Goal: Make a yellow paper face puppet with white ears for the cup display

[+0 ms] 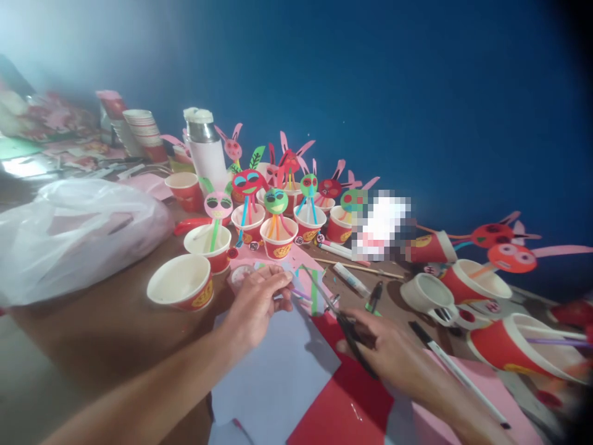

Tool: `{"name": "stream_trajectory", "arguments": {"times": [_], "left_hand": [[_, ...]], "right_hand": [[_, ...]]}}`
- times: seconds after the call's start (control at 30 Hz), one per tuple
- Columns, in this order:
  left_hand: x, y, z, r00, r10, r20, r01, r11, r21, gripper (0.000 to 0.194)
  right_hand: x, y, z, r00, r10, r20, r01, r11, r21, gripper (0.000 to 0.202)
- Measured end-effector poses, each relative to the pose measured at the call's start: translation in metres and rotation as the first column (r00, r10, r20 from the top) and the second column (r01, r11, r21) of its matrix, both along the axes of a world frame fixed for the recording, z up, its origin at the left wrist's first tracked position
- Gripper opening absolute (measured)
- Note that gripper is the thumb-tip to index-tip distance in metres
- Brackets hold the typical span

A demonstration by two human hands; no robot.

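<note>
A plain blue wall [417, 93] rose behind the far edge of a brown table [115, 327]. Pale light washed the wall's upper left; its tone deepened rightward. Bright glare lay toward the surface's far left.

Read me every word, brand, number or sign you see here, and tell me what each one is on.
No words, brands or numbers can be read.
Front red-and-white cup: yellow emblem on its side, too blurred to make out.
Cup under the green face: a similar yellow emblem, also unreadable.
White tube: printing too blurred to read.
Small round tag near the cups: dark marks, too small to read.
Pixelated patch: anything there is hidden.
</note>
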State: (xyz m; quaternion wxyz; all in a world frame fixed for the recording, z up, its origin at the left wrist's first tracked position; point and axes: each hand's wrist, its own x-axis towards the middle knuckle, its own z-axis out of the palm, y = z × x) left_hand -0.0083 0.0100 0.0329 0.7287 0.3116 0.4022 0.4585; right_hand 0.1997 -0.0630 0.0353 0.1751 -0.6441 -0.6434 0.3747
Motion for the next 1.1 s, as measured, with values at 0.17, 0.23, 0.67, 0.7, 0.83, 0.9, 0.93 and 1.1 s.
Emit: {"name": "stream_trajectory", "arguments": {"times": [0.17, 0.23, 0.67, 0.7, 0.83, 0.9, 0.93, 1.1], "left_hand": [[-0.003, 0.004, 0.005, 0.999, 0.052, -0.017, -0.051, 0.998, 0.040, 0.018], [-0.004, 0.006, 0.006, 0.998, 0.061, -0.017, -0.060, 0.997, 0.046, 0.018], [-0.002, 0.012, 0.004, 0.996, 0.069, 0.063, -0.063, 0.995, -0.083, 0.020], [-0.002, 0.012, 0.004, 0.995, 0.068, 0.072, -0.060, 0.993, -0.104, 0.020], [-0.002, 0.012, 0.000, 0.993, 0.065, 0.102, -0.046, 0.984, -0.173, 0.021], [-0.002, 0.011, 0.000, 0.992, 0.063, 0.112, -0.040, 0.980, -0.193, 0.021], [-0.002, 0.011, 0.000, 0.991, 0.062, 0.116, -0.038, 0.980, -0.198, 0.021], [0.000, 0.004, 0.003, 0.992, 0.034, 0.120, -0.008, 0.979, -0.205, 0.023]], "right_hand": [[0.018, 0.000, 0.034, 0.967, 0.031, 0.254, -0.045, 0.998, 0.048, 0.039], [0.020, -0.001, 0.043, 0.956, 0.082, 0.282, -0.092, 0.996, 0.019, 0.036], [0.030, -0.011, 0.034, 0.785, 0.199, 0.586, -0.244, 0.970, -0.001, 0.026], [0.030, -0.013, 0.030, 0.775, 0.199, 0.599, -0.256, 0.967, 0.009, 0.028], [0.025, -0.015, 0.022, 0.757, 0.238, 0.608, -0.294, 0.956, -0.008, 0.032], [0.021, -0.014, 0.023, 0.737, 0.261, 0.623, -0.292, 0.955, -0.055, 0.027], [0.019, -0.013, 0.025, 0.732, 0.270, 0.625, -0.289, 0.955, -0.074, 0.024], [0.014, -0.023, 0.032, 0.883, 0.247, 0.399, -0.297, 0.952, 0.068, 0.024]]}}
